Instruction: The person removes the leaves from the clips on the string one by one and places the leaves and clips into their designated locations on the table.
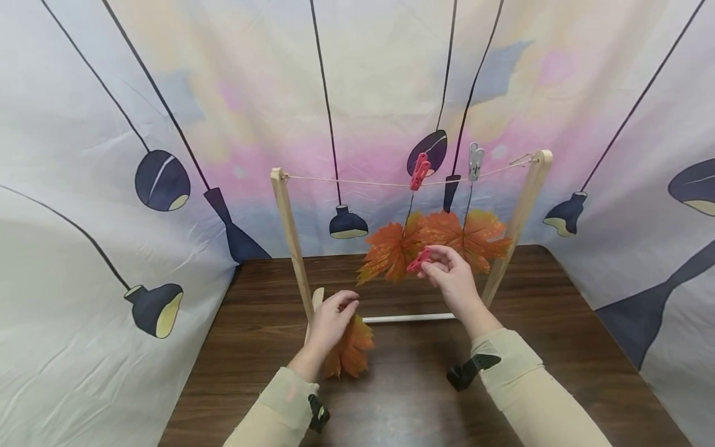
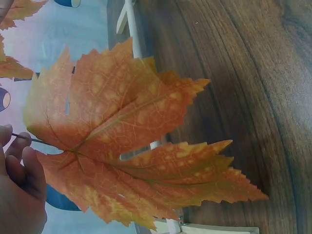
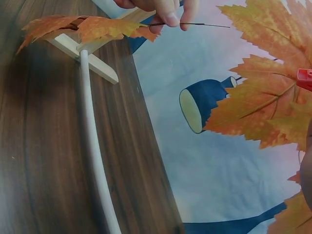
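Orange leaf, edges apart from hanging leaves

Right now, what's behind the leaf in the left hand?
In the left wrist view, the white rod, the table and the cloth show behind the leaf. It covers part of the rod; whatever else it hides can't be seen.

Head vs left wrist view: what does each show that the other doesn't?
Head only: a thin pale string carrying a red plastic clothespin and a grey plastic clothespin, plus a second red clothespin pinched in the right grip.

Left wrist only: the spot where the thin dark stem joins the orange, jagged-edged leaf; in the head view the left grip hides it.

Both: that leaf, the left grip, the white round rod and the dark brown wood-grain table.
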A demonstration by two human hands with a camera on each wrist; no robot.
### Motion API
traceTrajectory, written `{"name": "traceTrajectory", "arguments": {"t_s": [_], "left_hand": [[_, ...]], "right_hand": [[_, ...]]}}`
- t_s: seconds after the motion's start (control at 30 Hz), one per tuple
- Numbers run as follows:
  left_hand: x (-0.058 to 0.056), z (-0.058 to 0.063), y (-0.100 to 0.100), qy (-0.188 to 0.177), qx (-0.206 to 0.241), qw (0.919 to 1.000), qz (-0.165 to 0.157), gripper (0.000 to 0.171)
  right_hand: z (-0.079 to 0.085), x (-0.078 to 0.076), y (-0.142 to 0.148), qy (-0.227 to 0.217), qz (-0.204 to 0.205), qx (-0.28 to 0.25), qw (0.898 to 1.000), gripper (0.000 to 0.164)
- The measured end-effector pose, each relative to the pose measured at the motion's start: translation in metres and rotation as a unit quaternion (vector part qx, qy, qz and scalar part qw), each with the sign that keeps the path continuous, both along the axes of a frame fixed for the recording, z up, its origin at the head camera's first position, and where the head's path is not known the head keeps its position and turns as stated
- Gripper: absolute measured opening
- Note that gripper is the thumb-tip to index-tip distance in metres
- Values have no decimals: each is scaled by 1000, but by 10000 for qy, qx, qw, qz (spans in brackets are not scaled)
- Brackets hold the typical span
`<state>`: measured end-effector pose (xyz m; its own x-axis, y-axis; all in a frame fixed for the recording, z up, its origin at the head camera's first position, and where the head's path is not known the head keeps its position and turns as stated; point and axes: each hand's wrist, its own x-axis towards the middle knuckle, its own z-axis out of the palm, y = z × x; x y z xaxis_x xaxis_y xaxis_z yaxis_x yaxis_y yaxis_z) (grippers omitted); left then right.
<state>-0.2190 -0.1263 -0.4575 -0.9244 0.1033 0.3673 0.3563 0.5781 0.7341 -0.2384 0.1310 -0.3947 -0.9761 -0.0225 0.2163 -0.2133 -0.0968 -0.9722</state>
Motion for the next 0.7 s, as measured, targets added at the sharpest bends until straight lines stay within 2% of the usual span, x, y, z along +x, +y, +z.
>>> {"name": "traceTrajectory", "arguments": {"t_s": [0.23,0.4,0.6,0.7], "left_hand": [[1,-3,2,-289,-51,9995,-63,15],[0,-7,2,-270,-102,9996,-21,13],[0,-14,3,-292,-375,9988,-76,12],[0,-17,3,-106,-561,9981,-219,12]], "right_hand": [[-9,4,4,-9,19,-58,10000,36],[-14,5,6,-36,-15,-209,9998,36],[-23,8,11,-258,-102,-124,9995,37],[-29,10,12,-212,-116,-162,9996,36]]}}
